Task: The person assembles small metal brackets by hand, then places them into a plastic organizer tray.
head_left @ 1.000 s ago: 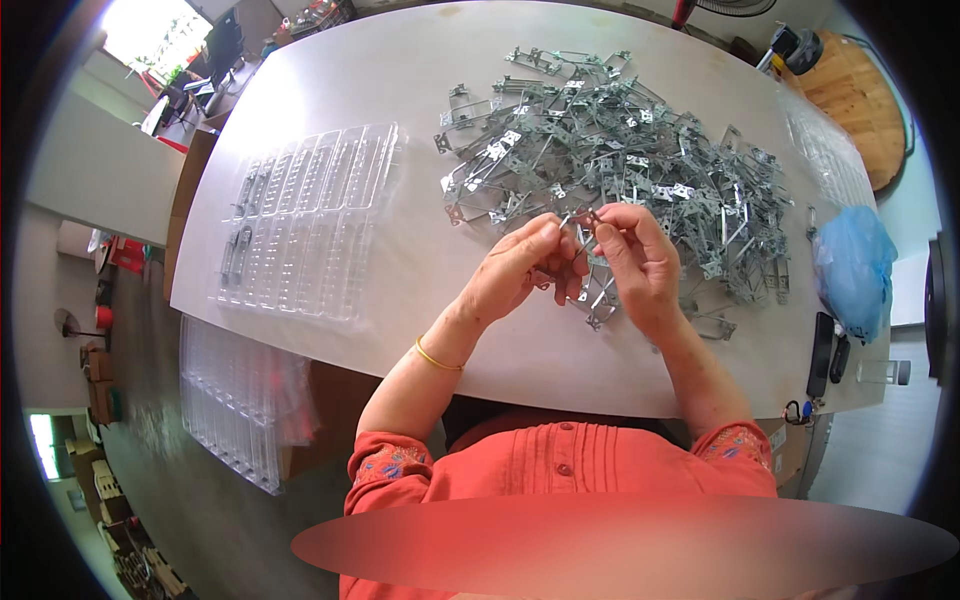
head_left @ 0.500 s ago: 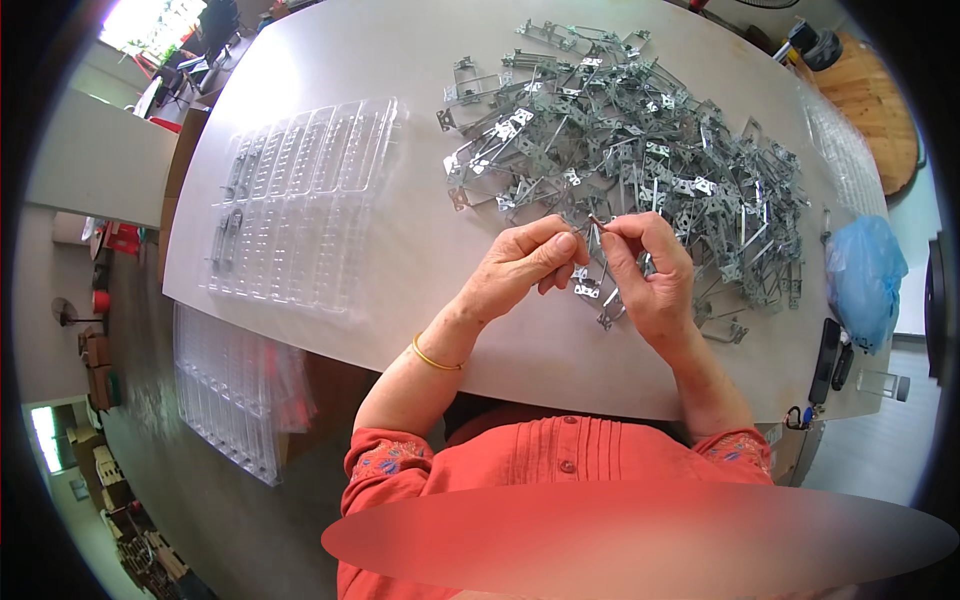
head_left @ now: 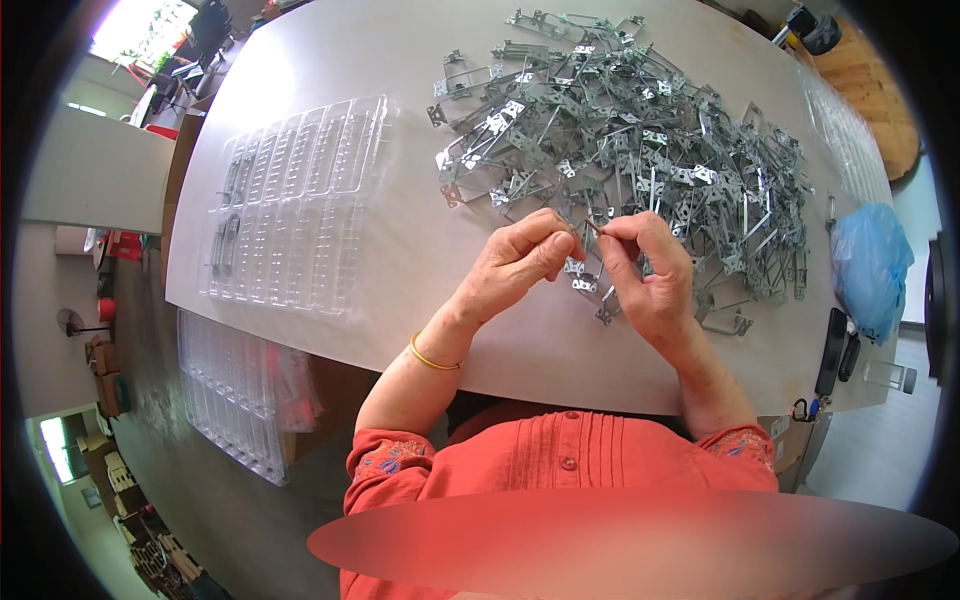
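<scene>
My left hand [head_left: 520, 262] and my right hand [head_left: 645, 270] meet over the white table [head_left: 400, 250], fingertips pinched together on one small metal bracket [head_left: 592, 228] held between them. Just beyond the fingers lies a big heap of grey metal brackets [head_left: 640, 140]. A few loose brackets [head_left: 580, 280] rest on the table under my hands. To the left lies a clear plastic tray [head_left: 295, 205] with long slots; two brackets sit in its leftmost slots.
A blue plastic bag [head_left: 870, 265] lies at the table's right end, with a dark handset [head_left: 832, 350] beside it. More clear trays [head_left: 235, 385] are stacked below the table's left edge. A round wooden surface [head_left: 870, 90] stands at the far right.
Both hands have kept together on the small bracket, shifting slightly toward me and to the left of the heap; the fingers have re-gripped it.
</scene>
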Action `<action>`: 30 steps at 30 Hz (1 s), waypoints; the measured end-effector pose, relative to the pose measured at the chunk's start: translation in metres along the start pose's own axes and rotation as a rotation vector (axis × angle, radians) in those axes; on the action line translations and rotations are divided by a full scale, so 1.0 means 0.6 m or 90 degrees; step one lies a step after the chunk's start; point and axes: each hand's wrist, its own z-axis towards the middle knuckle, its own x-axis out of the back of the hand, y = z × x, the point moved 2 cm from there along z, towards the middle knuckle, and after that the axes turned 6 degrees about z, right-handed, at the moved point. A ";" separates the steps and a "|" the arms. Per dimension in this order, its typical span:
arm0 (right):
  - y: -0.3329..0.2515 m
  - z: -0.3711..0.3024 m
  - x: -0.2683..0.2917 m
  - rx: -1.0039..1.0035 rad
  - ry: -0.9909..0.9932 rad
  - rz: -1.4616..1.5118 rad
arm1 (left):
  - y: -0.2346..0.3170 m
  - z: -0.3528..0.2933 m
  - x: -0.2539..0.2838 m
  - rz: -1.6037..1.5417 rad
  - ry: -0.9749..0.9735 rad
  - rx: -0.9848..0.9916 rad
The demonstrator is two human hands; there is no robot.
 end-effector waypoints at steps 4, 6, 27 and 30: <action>-0.001 -0.003 0.001 -0.024 0.000 -0.002 | 0.002 0.004 0.006 0.154 0.025 -0.102; -0.011 -0.004 -0.002 -0.054 0.017 0.024 | 0.006 0.006 0.007 0.193 0.026 -0.133; 0.002 -0.009 0.004 -0.175 -0.022 0.282 | 0.011 -0.005 -0.009 0.336 -0.053 -0.141; -0.014 -0.007 0.011 -0.172 0.056 0.350 | 0.008 -0.010 -0.015 0.238 -0.090 -0.111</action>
